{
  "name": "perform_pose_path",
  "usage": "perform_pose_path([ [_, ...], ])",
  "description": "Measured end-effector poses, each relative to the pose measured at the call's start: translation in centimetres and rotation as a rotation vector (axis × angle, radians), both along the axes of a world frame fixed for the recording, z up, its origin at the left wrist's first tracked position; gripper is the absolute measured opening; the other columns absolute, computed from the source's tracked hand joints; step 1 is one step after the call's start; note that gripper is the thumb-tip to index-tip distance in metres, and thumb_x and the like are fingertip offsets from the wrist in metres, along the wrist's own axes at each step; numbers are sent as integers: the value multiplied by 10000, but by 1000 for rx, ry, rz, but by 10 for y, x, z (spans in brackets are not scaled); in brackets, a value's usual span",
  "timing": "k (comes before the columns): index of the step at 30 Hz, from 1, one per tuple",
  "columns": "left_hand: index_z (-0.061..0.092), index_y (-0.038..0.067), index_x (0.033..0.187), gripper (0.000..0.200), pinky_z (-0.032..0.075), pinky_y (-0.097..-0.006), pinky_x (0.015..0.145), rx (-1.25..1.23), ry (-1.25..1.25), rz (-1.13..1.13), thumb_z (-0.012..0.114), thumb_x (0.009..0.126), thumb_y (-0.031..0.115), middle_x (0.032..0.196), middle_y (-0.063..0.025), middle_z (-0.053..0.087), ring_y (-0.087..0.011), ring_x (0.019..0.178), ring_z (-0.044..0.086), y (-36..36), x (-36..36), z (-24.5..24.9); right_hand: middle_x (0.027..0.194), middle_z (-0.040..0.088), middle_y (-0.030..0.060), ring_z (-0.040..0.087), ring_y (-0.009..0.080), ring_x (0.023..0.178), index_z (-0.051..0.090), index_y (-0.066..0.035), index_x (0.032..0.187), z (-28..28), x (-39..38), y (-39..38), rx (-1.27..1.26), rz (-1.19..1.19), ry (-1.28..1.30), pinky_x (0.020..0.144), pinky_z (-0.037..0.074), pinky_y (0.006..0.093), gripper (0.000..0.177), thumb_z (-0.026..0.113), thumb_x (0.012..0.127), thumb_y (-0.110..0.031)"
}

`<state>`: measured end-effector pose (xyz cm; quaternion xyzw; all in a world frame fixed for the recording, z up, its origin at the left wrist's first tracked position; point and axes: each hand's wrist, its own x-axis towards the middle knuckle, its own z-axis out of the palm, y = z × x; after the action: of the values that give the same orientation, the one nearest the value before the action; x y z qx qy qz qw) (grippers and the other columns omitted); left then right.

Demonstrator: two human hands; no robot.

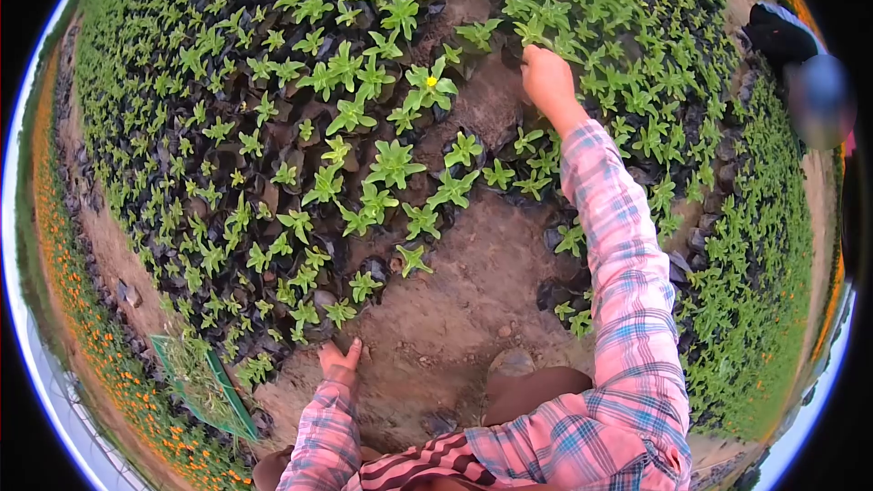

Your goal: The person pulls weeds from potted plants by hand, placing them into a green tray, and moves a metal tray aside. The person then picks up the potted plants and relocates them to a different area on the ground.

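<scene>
My right hand [549, 84] is stretched far forward into the rows of potted plants. Its fingers are closed at a green seedling [533, 32], pinching it near its leaves; the fingertips are partly hidden. Low on the left, my left hand [340, 360] rests by the ground at the near edge of the plants, its thumb spread from the fingers and nothing visible in it. Just above it stands a small leafy seedling [339, 312] in a black plastic bag. A seedling with a yellow flower [430, 83] grows left of my right hand.
Bare brown soil [491, 259] lies between the plant groups. At the lower left is a green crate [207, 386] with plant cuttings. Orange flowers [118, 359] line the left side. Another person [800, 82] is bent over at the far right.
</scene>
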<state>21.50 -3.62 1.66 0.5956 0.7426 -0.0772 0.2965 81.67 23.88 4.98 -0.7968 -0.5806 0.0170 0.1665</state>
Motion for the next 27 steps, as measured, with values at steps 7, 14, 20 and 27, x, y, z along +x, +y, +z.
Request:
perform_pose_path([
  [7,373,-44,1311,879,364,-473,954,-91,33,66,678,733,543,1215,-342,424,-474,1091,441,6,8,8,817,573,131,588,340,796,553,-56,858,63,-8,-34,136,391,118,699,485,402,97,580,767,-34],
  [14,375,-36,1312,884,366,-477,948,-69,39,80,684,725,549,1210,-338,432,-476,1095,441,6,8,7,811,610,119,612,311,778,609,-61,876,31,-26,-36,96,418,307,720,508,385,114,544,783,-55],
  [20,356,-26,1331,883,351,-470,968,-39,26,48,692,727,524,1263,-302,428,-464,1129,423,7,13,9,918,611,183,612,363,842,596,-21,956,12,11,35,224,20,68,742,497,438,172,593,798,-89],
  [27,351,-30,1339,914,338,-451,991,-31,77,48,693,713,543,1278,-307,420,-448,1162,417,4,10,2,870,627,212,605,400,843,595,-18,876,-20,23,70,113,-146,45,752,482,461,175,640,781,-157],
])
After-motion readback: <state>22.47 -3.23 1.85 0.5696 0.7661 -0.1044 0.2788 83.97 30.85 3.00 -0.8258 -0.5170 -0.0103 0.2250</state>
